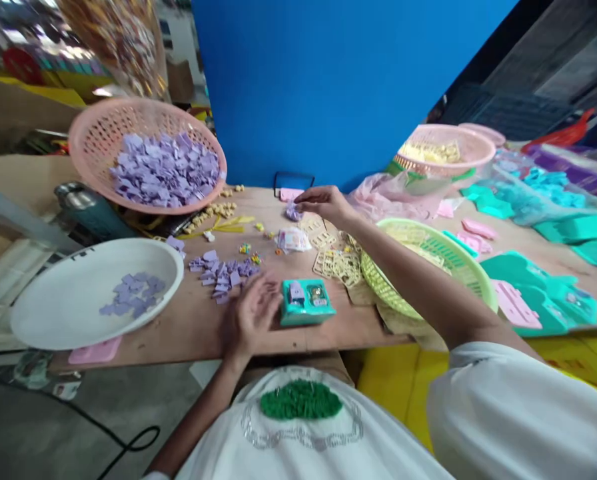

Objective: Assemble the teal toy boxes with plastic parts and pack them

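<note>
both hands work around the teal tray (306, 302) on the wooden table (188, 327). left hand (252, 313) lies just left of the teal tray, fingers loosely spread and grasping nothing, its fingertips at the tray's edge. right hand (326, 202) is stretched out beyond the teal tray, fingertips pinching a small purple piece (293, 212). loose purple pieces (223, 272) lie left of and behind the teal tray; the white bowl (73, 313) sits farther left, the pink basket (98, 133) behind that, and the green basket (473, 273) to the tray's right
</note>
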Tool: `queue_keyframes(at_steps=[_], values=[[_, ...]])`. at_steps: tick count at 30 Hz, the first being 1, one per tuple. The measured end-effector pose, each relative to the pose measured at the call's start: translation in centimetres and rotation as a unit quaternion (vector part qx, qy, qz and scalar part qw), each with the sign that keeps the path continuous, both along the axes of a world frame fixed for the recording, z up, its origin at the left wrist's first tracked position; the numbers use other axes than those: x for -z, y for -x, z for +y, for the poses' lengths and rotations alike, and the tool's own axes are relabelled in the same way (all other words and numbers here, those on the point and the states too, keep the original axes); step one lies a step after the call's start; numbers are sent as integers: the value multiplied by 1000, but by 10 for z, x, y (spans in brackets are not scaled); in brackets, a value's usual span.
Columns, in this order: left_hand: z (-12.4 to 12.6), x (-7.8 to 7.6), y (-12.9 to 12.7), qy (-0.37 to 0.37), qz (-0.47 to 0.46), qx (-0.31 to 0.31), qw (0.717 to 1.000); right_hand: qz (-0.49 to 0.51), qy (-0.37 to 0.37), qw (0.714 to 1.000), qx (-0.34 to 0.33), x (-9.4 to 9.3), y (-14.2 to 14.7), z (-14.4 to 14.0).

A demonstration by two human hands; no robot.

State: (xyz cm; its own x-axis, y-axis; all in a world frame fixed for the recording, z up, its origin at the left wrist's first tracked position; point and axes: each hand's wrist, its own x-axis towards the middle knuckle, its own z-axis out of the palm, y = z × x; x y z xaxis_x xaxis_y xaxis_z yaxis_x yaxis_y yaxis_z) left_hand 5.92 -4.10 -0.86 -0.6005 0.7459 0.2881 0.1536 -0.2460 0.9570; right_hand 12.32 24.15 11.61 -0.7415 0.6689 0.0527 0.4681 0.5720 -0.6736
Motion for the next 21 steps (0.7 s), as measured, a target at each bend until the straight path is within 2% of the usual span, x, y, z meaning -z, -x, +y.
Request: queue_keyframes(at_steps=[1, 3, 5, 6, 8, 10, 12, 14, 15, 18, 21], values=[[1, -10, 1, -17, -55, -6, 998, 63, 54, 995, -61, -1, -14, -22], [5, -29, 0, -31, -137, 20, 990, 142, 144, 963, -178, -1, -41, -69], [10, -42, -6, -32, -205, 40, 977, 177, 173, 940, -234, 3, -61, -109], [12, -45, -11, -35, -229, 41, 972, 194, 167, 937, -237, 7, -69, -124], [15, -48, -22, -46, -254, 24, 966, 247, 128, 943, -184, 17, -78, -145], [18, -48, -31, -67, -248, 0, 966, 287, 48, 952, -96, 26, -82, -155], [23, -48, -36, -93, -219, -16, 971, 284, -46, 957, -43, 28, -83, -159], [28, -50, -37, -118, -173, -25, 977, 252, -109, 960, -46, 24, -83, -160], [29, -50, -35, -127, -146, -28, 981, 238, -117, 963, -51, 20, -83, -161], [27, -45, -25, -127, -37, -26, 991, 193, -66, 978, -44, 4, -84, -158], [18, -24, -14, -63, 94, 5, 994, 72, 92, 991, -58, -7, -84, -147]])
